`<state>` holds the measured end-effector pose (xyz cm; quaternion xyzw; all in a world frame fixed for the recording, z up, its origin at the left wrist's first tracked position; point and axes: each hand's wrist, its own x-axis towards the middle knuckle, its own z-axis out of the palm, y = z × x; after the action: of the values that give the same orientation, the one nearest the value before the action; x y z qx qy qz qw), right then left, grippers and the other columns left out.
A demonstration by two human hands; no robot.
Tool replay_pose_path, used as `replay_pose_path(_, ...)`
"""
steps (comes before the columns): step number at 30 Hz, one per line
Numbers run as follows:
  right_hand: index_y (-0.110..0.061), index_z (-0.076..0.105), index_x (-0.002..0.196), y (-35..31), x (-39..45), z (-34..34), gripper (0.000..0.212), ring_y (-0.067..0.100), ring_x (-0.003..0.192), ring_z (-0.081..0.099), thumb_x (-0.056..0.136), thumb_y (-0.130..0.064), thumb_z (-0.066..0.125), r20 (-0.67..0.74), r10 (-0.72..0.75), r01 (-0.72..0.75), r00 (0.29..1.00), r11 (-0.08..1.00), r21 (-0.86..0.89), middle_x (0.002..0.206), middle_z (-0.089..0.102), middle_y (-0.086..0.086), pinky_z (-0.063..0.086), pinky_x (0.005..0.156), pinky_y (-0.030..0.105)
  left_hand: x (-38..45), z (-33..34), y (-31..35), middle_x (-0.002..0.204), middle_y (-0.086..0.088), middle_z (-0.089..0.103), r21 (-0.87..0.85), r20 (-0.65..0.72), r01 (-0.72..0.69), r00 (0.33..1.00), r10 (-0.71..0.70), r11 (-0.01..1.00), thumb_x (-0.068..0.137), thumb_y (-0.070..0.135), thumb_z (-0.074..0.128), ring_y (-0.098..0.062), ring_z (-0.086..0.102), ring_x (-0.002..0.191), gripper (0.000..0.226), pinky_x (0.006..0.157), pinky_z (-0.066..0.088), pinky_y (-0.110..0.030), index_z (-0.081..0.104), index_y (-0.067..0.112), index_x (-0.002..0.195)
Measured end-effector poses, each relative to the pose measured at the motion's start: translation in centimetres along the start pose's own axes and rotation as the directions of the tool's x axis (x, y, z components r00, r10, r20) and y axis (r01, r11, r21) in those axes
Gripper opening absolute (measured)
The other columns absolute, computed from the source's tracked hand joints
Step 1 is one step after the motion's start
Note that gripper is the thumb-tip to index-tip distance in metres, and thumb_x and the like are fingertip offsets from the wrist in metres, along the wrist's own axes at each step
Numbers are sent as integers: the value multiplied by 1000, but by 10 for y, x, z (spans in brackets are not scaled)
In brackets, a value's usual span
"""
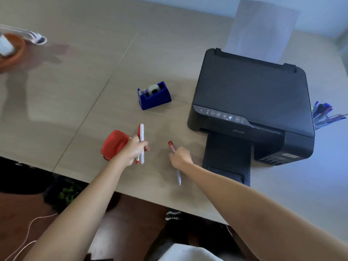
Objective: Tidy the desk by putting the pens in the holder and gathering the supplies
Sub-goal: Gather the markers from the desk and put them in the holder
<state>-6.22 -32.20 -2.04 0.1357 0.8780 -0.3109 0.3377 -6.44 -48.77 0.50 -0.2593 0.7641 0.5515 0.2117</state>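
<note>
My left hand (134,148) is closed around two pens (141,132), one white and one red, held upright above the desk. Just left of it sits a red hole punch (111,143). My right hand (180,156) grips a red-capped pen (171,145) whose clear barrel sticks out below the hand, low over the desk. A blue tape dispenser (154,97) stands farther back in the middle. The pen holder (323,114), full of blue pens, is at the far right, mostly hidden behind the printer.
A black printer (252,102) with its output tray extended fills the right side of the wooden desk (75,91). An orange bowl (11,51) with a white object sits at the far left. The desk's near edge runs below my arms.
</note>
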Motion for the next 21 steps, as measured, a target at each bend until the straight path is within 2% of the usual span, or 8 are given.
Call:
replay_pose_path(2, -5, 52, 84, -2, -6, -19, 21, 28, 72, 59, 95, -19, 40, 11, -97, 96, 995, 993, 65, 87, 59, 14, 42, 59, 29, -13, -4, 13, 76, -3, 47, -119, 75, -13, 997, 22, 993, 94, 1, 42, -21, 58, 72, 18, 44, 42, -19, 39, 15, 83)
replay_pose_path(4, -12, 41, 72, -3, -18, -48, 24, 17, 56, 50, 95, -17, 37, -22, -203, 204, 979, 966, 158, 79, 61, 11, 41, 50, 30, -24, -2, 35, 75, -2, 46, -148, 116, -86, 988, 104, 985, 95, 2, 43, -14, 49, 59, 15, 50, 44, -20, 38, 15, 89)
replay_pose_path(7, -13, 46, 79, -7, -48, -101, 21, 15, 56, 54, 95, -23, 38, -87, -371, 381, 924, 897, 222, 78, 70, 7, 52, 64, 38, -37, 10, 78, 70, 3, 45, -206, 118, -186, 970, 213, 961, 99, 19, 44, -9, 39, 49, 14, 51, 38, -24, 43, 19, 86)
replay_pose_path(9, -12, 50, 81, 0, -70, -148, 21, 11, 56, 53, 96, -24, 40, -185, -459, 492, 869, 838, 236, 76, 70, 3, 47, 62, 33, -46, 32, 116, 64, 5, 49, -313, 120, -204, 960, 252, 927, 99, 36, 42, -7, 43, 44, 21, 50, 39, -24, 51, 20, 88)
replay_pose_path(11, -8, 52, 86, 13, -92, -196, 22, 11, 59, 51, 96, -25, 41, -309, -481, 558, 821, 791, 252, 74, 64, -1, 41, 60, 27, -56, 62, 153, 65, 5, 50, -367, 181, -234, 931, 316, 900, 100, 38, 40, -7, 46, 46, 24, 55, 40, -25, 55, 20, 95)
replay_pose_path(15, -26, 44, 74, 69, -114, -291, 23, 9, 50, 40, 97, -25, 43, -545, -403, 606, 735, 752, 260, 61, 45, -5, 35, 47, 17, -80, 149, 219, 78, 2, 51, -330, 331, -321, 841, 427, 888, 102, 22, 39, -9, 52, 70, 18, 74, 48, -27, 55, 16, 98)
replay_pose_path(18, -19, 47, 73, 138, -113, -360, 19, 15, 57, 43, 91, -25, 48, -695, -212, 569, 687, 752, 332, 63, 48, -2, 38, 59, 28, -101, 233, 257, 92, 0, 60, -258, 437, -384, 772, 461, 887, 103, 18, 37, -13, 62, 91, 18, 91, 48, -33, 54, 15, 99)
replay_pose_path(21, -21, 55, 65, 207, -105, -409, 21, 21, 64, 49, 79, -36, 58, -725, 0, 533, 689, 677, 507, 64, 54, 2, 45, 66, 43, -111, 311, 282, 107, -6, 64, -219, 482, -424, 736, 475, 879, 102, 15, 37, -18, 63, 106, 14, 97, 45, -37, 51, 12, 103)
